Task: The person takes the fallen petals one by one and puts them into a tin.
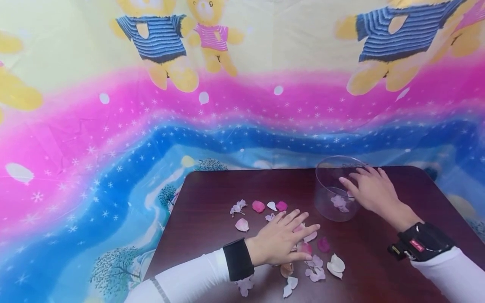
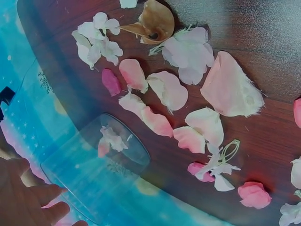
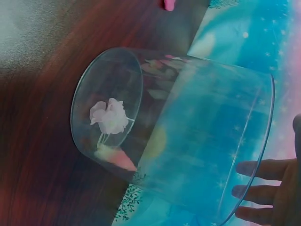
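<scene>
My left hand (image 1: 280, 242) is spread low over the scattered flower petals on the table, palm down and fingers straight; it hides several of them. At the rim of a clear round container (image 1: 326, 206), my right hand (image 1: 373, 189) reaches over the right side, its fingers loosely extended. The right wrist view shows fingertips (image 3: 242, 190) overlapping the container's rim. Inside, on the bottom, lie a pale pink flower (image 3: 112, 117) and a pink-tipped petal (image 3: 117, 157). Near the left hand are a dark magenta petal (image 1: 323, 244) and white petals (image 1: 336, 266).
The dark wooden table (image 1: 212, 185) has rounded back corners. Behind it hangs a colourful cloth (image 1: 242, 97) with bears. Farther back lie a pink petal (image 1: 258, 206) and a pale flower (image 1: 238, 207). A brown curled petal (image 2: 157, 23) lies among the others.
</scene>
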The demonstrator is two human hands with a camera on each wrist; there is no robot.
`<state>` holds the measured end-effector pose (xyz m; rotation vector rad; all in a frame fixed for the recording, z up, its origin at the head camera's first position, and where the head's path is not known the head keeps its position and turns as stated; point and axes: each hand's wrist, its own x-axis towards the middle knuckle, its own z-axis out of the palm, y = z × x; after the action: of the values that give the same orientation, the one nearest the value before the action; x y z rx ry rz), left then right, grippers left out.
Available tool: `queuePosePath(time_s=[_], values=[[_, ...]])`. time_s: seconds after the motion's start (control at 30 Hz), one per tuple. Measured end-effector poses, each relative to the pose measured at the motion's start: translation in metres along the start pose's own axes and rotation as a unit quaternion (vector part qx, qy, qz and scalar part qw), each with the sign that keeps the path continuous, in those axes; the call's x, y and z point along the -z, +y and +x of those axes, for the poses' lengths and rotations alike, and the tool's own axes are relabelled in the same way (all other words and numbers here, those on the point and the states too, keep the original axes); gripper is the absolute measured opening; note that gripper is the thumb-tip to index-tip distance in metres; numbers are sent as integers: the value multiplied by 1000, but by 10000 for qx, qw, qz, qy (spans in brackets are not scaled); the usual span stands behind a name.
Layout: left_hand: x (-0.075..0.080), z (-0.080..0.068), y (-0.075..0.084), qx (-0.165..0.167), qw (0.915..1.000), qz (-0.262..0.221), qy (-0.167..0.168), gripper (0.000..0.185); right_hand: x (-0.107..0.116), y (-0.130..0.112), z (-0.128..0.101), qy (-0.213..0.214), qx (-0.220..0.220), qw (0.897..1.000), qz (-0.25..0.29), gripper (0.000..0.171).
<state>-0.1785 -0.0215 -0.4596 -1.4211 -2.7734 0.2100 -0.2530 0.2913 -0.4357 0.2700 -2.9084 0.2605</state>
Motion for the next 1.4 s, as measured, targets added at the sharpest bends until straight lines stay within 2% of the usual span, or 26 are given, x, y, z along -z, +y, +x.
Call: queuePosePath(time_s=[0.2, 0.4, 0.6, 0.83, 1.1, 1.2, 1.4], values=[[0, -1, -1, -18, 10000, 6, 21, 75, -1, -3, -1, -129, 74, 9999, -59, 72], [-3, -3, -9, 170, 9995, -279, 57, 75, -2, -17, -8, -183, 275, 9993, 197, 72], [-14, -14, -29, 442, 9980, -375, 240, 74, -6, -43, -19, 59, 656, 9972, 365, 71], [-21, -31, -48, 875, 9940, -630, 188, 74, -24, -78, -33, 247, 1185, 9917, 436, 73], [-29, -50, -66, 1183, 9908, -644, 116, 74, -47, -105, -53, -32, 1451, 9882, 492, 74], [-32, -55, -69, 1210, 9906, -628, 82, 74, -54, -109, -59, -178, 1485, 9874, 524, 75], [-34, -60, -71, 1228, 9908, -561, 59, 73, -61, -112, -62, -175, 1523, 9868, 529, 75]])
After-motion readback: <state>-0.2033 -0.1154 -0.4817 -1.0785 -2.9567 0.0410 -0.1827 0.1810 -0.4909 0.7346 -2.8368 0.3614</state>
